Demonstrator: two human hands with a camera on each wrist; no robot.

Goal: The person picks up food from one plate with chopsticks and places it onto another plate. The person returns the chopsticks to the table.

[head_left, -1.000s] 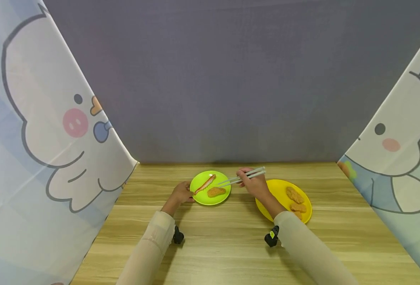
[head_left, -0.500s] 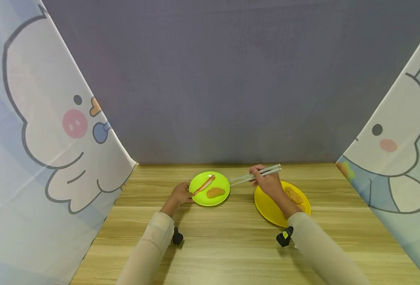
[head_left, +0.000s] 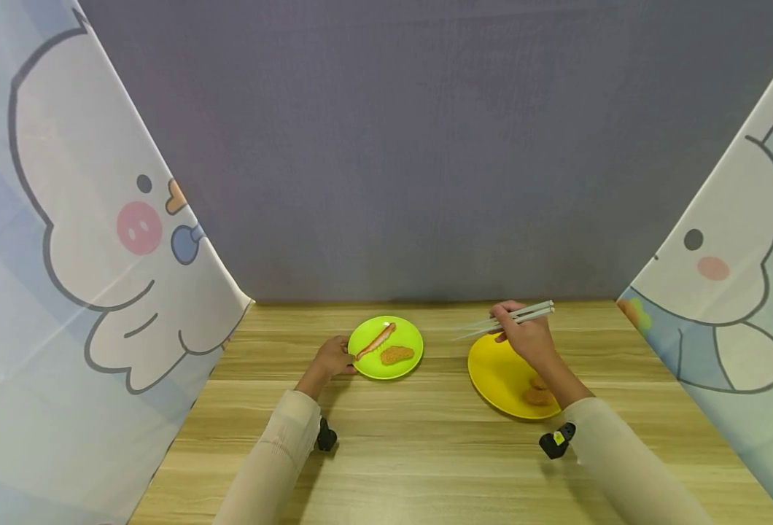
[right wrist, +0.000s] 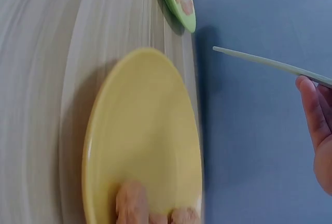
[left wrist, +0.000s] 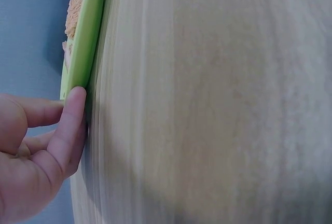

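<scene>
My left hand (head_left: 334, 357) pinches the near-left rim of a small green plate (head_left: 408, 334), as the left wrist view also shows. On that plate lie a red-and-white strip (head_left: 376, 341) like a crab stick and a golden breaded piece (head_left: 397, 355). A pair of pale chopsticks (head_left: 536, 312) is gripped in my right hand (head_left: 523, 337), above the far side of a larger yellow plate (head_left: 491, 375). Their tips are a little apart, point left and hold nothing. Brown breaded pieces (right wrist: 132, 203) rest on the yellow plate, partly hidden by my right forearm in the head view.
Both plates stand on a wood-grain table (head_left: 419, 445), with a gap between them. A grey cloth backdrop (head_left: 386, 182) rises behind the table. Cartoon-printed sheets (head_left: 124, 292) wall off the left and right sides.
My right hand has moved right with the chopsticks, from beside the green plate to above the yellow one. The breaded piece stays on the green plate, and my left hand keeps its place.
</scene>
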